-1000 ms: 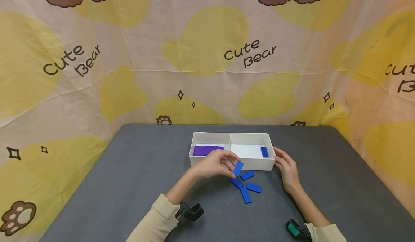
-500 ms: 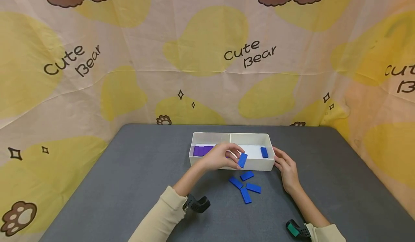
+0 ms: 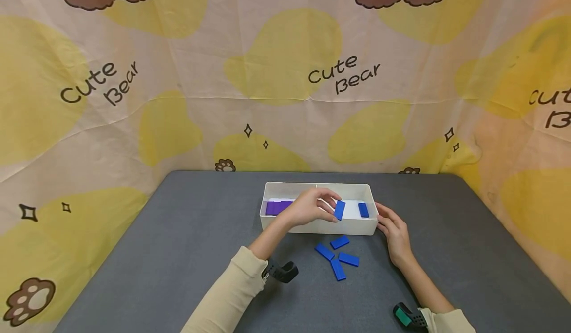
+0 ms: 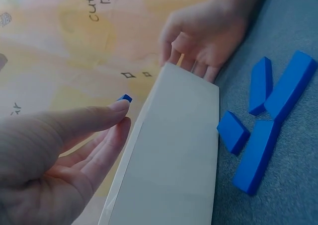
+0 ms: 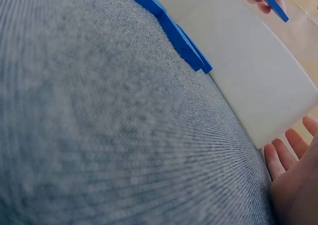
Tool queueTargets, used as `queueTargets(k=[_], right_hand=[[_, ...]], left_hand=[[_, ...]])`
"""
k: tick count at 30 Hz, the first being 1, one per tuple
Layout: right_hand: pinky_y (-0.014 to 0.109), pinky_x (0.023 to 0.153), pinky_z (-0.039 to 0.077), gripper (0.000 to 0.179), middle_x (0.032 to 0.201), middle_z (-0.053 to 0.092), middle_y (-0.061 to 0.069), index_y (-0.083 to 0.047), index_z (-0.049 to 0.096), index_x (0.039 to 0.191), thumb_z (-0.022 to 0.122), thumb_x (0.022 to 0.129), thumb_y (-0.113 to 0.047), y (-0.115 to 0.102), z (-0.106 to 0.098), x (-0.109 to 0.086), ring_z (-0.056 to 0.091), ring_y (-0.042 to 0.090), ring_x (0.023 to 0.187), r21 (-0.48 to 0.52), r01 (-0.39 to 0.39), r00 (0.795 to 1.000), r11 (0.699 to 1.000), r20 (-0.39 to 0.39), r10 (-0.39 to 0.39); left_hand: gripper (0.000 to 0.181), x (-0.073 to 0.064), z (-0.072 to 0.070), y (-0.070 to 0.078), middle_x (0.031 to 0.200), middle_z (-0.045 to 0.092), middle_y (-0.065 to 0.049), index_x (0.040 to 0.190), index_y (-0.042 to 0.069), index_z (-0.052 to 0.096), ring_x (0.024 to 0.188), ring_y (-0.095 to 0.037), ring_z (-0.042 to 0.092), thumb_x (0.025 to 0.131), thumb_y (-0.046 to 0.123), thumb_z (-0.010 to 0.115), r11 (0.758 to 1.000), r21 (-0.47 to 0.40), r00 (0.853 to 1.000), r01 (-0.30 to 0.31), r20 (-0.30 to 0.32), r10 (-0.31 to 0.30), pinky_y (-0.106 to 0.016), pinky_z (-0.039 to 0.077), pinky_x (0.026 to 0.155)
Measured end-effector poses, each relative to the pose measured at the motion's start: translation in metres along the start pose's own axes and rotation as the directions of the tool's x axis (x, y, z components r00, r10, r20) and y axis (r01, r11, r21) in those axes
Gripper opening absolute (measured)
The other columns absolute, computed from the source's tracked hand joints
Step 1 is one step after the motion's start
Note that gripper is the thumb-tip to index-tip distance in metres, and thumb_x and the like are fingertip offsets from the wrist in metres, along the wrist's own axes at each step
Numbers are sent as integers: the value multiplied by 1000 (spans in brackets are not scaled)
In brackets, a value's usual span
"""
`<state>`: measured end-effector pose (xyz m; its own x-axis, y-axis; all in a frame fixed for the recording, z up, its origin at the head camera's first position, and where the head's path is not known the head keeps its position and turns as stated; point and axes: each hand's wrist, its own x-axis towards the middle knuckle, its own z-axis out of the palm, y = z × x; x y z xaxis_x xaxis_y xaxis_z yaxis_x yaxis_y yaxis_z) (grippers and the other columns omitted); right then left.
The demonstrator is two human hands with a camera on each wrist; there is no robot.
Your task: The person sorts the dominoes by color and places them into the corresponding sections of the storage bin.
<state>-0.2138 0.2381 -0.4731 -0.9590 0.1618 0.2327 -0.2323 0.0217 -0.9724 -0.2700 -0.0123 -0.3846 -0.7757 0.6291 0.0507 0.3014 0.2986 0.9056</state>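
Note:
My left hand (image 3: 312,208) pinches a blue rectangular tile (image 3: 339,210) between thumb and fingertips, over the right compartment of a white box (image 3: 330,226). In the left wrist view only a corner of that tile (image 4: 127,98) shows past the thumb. One blue tile (image 3: 363,210) stands in the right compartment at its right end. At the box's right end wall, my right hand (image 3: 396,236) rests with its fingers lightly bent against the corner. Purple tiles (image 3: 276,207) lie in the left compartment, partly hidden by my left hand.
Several blue tiles (image 3: 349,259) lie loosely grouped on the grey tabletop (image 3: 200,253) in front of the box. A patterned cloth (image 3: 285,75) hangs behind the table. Each wrist bears a black strap (image 3: 283,272).
My left hand has carried the blue tile up and to the right, from in front of the box to above its right compartment. The right hand has stayed at the box's end.

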Motion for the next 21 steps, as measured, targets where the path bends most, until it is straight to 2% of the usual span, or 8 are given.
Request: queueTargets(k=[3, 8, 16, 21], right_hand=[[11, 91, 51, 44, 122, 65, -20, 17, 47, 148, 44, 109, -4, 0, 0, 0, 61, -2, 114, 11, 4, 1000, 1000, 5, -4], [12, 90, 52, 44, 121, 66, -20, 18, 46, 147, 44, 109, -4, 0, 0, -1, 61, -1, 113, 22, 9, 1000, 1000, 5, -9], [11, 90, 52, 44, 120, 66, -20, 18, 46, 148, 44, 109, -3, -1, 0, -1, 61, -2, 112, 18, 3, 1000, 1000, 5, -3], [11, 91, 51, 45, 123, 65, -16, 17, 47, 148, 44, 109, -4, -1, 1, -2, 60, -2, 112, 2, -11, 1000, 1000, 2, 11]], left_hand=[[48, 5, 1, 1, 115, 71, -19, 132, -4, 66, 100, -24, 76, 87, -3, 83, 1000, -6, 1000, 4, -7, -4, -30, 63, 87], [48, 12, 2, 2, 115, 72, -19, 132, -3, 67, 101, -26, 76, 87, -2, 83, 999, -25, 1000, 19, -18, -20, -31, 63, 85], [47, 23, 6, 1, 112, 73, -14, 132, -3, 67, 96, -18, 75, 88, 0, 83, 999, 8, 998, 31, -46, -30, -29, 62, 83], [48, 29, 11, 1, 115, 74, -18, 131, -2, 69, 100, -23, 75, 86, 2, 86, 999, 9, 996, 48, -74, -47, -29, 62, 83]])
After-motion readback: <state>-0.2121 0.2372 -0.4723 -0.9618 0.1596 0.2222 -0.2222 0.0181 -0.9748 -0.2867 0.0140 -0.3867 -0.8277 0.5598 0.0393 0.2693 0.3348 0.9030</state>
